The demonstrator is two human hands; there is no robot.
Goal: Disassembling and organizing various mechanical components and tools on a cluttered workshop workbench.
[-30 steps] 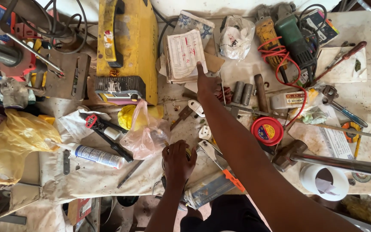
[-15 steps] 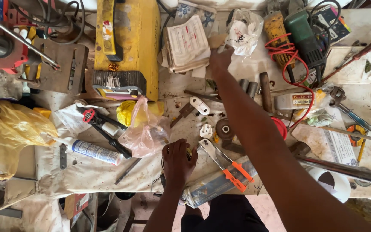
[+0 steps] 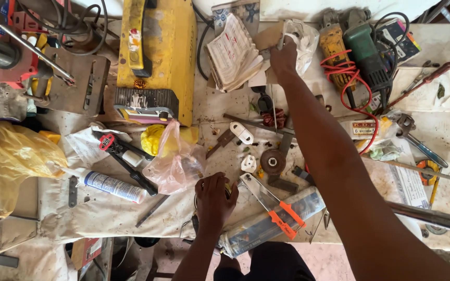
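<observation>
Right hand now farther up-frame, closed on small grey piece beside booklet; left hand curled, grip unclear, bottom centre of desk

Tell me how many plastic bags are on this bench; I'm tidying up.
3: a yellow bag at the left edge, a pink bag near the middle, and a white bag by the right hand. Clutter may hide more.

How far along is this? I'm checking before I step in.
Little looks finished: tools lie scattered over the workbench. In hand: the right hand grips something small beside the white bag, and the left hand presses down at the near edge. The orange-handled clamp lies unused.
</observation>
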